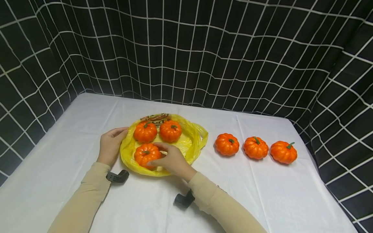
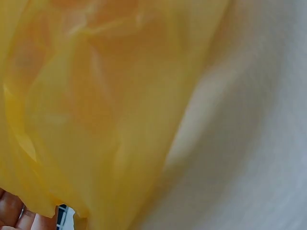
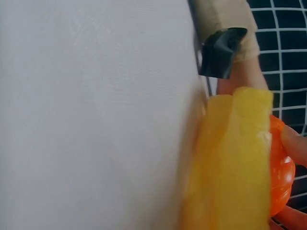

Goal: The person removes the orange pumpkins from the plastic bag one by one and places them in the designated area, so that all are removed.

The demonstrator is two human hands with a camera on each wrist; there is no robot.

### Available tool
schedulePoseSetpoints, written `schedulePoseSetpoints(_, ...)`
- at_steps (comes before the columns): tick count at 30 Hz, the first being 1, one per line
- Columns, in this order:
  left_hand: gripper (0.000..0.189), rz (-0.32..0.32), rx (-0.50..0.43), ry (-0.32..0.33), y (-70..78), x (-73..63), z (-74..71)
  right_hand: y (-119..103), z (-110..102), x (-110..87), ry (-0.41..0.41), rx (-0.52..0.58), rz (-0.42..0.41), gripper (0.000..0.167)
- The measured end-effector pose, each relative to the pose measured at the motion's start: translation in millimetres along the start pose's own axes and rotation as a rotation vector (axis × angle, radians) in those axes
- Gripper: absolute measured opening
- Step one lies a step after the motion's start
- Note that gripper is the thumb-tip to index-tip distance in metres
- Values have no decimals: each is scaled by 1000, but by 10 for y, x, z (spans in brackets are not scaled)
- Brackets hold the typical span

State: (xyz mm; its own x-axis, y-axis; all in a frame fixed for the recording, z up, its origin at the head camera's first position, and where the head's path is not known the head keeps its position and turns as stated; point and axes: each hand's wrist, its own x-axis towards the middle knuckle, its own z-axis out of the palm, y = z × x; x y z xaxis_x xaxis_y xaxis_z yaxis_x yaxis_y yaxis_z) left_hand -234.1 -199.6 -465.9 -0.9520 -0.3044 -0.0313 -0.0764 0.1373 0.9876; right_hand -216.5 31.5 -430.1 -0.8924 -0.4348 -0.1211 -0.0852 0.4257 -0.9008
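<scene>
A yellow plastic bag lies spread open on the white table, its rim rolled down. Two small orange pumpkins with green stems, a left one and a right one, sit at the back of its opening. My right hand holds a third pumpkin at the bag's near side, thumb and fingers around it; the right wrist view shows this pumpkin beyond the yellow rim. My left hand holds the bag's left edge, its fingertips partly hidden by the plastic. In the left wrist view, the bag covers most of the picture.
Three more pumpkins stand in a row on the right: one nearest the bag, a middle one and an outer one. A white cloth covers the table. Black cloth with white grid lines hangs around the back and sides.
</scene>
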Motion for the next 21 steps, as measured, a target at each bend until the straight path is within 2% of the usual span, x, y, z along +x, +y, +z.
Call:
schedulePoseSetpoints(10, 40, -29, 3, 2, 23, -8, -5, -32, -217, -166, 36, 139, -20, 67)
schedulePoseSetpoints(21, 39, -17, -28, 10, -7, 10, 4, 22, -488, -415, 100, 122, -6, 68)
